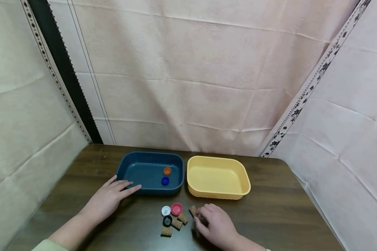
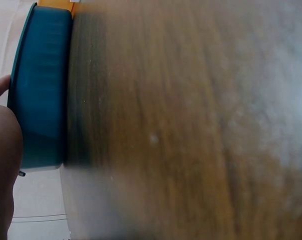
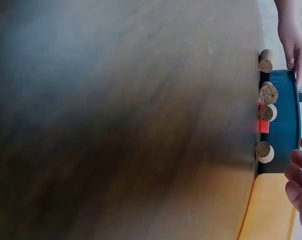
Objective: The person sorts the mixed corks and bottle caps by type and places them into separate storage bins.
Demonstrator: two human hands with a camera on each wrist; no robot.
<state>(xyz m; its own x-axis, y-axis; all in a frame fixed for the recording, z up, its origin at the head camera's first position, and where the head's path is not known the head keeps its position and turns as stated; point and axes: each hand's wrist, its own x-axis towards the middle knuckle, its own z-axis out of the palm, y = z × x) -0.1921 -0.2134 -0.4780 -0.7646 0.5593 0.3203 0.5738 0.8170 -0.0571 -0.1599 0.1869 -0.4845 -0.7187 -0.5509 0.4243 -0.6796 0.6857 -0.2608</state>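
My left hand [image 1: 106, 202] rests on the near left rim of a dark blue plastic bin [image 1: 135, 191], its fingers stretched out over the edge. An orange bottle cap [image 1: 167, 171] and a blue bottle cap [image 1: 165, 181] lie inside that bin. Close by a cork [image 1: 192, 211], my right hand [image 1: 216, 223] hovers with loosely bent fingers and nothing visible in them. In the right wrist view, the nearest cork [image 3: 264, 151] stands apart from the fingers. More corks [image 1: 177, 224] lie to the left, beside a red cap [image 1: 176, 208], a white cap [image 1: 165, 211] and a black cap [image 1: 167, 221].
A yellow plastic bin [image 1: 218, 195] with nothing visible inside stands just right of the blue one. Both sit toward the back of a dark wooden table [image 1: 279, 209]. Pale cloth [image 1: 188, 76] hangs behind the table and along both sides.
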